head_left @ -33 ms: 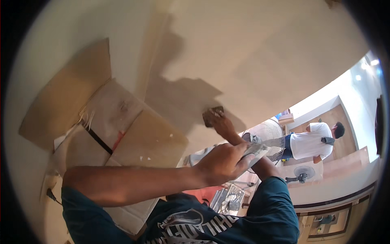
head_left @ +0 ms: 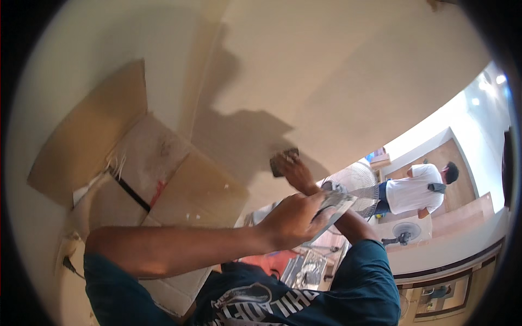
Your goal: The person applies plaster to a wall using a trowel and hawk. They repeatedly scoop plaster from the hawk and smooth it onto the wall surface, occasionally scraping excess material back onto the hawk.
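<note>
My left hand (head_left: 296,220) is closed around a flat greyish metal tool (head_left: 340,204), held in front of my right forearm. My right hand (head_left: 296,171) grips a dark rectangular pad (head_left: 280,165) against the broad pale plastered surface (head_left: 359,70), beside the shadows falling on it. Just behind the metal tool is a white fan grille (head_left: 364,185), partly hidden by it.
Folded cardboard sheets (head_left: 92,125) stand to my left, near a black cable (head_left: 70,266). Behind my arms lie metal items (head_left: 312,266) and red material (head_left: 272,259). A person in a white shirt (head_left: 410,193) is at the right, near a smaller fan (head_left: 408,232).
The view has shifted slightly, so the cardboard and the surface's shadows appear a little lower. My right hand and pad also appear slightly lower in the picture.
</note>
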`<action>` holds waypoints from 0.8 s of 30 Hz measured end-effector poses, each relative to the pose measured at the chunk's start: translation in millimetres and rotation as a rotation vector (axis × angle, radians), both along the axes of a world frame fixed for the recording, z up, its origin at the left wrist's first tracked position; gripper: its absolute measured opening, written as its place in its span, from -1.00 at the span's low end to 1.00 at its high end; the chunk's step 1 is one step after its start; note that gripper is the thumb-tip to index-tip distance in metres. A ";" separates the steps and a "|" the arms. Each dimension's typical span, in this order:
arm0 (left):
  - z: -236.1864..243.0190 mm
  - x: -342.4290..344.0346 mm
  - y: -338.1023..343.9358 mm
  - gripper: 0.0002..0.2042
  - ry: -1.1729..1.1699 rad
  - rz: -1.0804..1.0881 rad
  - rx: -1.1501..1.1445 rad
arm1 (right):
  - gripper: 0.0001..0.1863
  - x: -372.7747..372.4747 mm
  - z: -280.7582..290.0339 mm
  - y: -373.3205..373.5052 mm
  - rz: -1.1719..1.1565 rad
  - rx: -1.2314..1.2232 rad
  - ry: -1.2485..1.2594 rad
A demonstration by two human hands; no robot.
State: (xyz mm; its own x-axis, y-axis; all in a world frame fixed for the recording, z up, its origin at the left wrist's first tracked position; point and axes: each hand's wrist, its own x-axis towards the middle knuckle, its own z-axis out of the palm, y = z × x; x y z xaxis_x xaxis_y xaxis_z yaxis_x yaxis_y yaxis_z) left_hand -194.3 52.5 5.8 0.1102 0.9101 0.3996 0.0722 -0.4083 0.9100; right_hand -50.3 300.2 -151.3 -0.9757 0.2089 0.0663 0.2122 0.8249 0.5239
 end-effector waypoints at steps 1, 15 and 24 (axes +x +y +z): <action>-2.9 2.2 4.4 -0.71 -0.023 0.008 0.040 | -0.49 20.7 3.6 2.8 0.059 0.028 0.123; 1.5 -7.2 13.4 -0.75 -0.115 0.265 0.228 | -0.38 8.2 486.9 23.6 0.304 0.788 -0.057; 1.7 -8.4 9.4 -0.76 -0.167 0.290 0.111 | -0.39 27.0 527.0 48.3 0.140 0.763 -0.153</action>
State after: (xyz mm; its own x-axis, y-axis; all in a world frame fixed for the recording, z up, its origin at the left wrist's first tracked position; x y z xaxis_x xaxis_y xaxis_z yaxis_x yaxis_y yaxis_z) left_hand -202.6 61.9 7.4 -0.2215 0.8441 0.4883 0.0530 -0.4896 0.8704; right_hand -23.3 348.4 375.8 -0.9994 0.0341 0.0046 0.0127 0.2401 0.9707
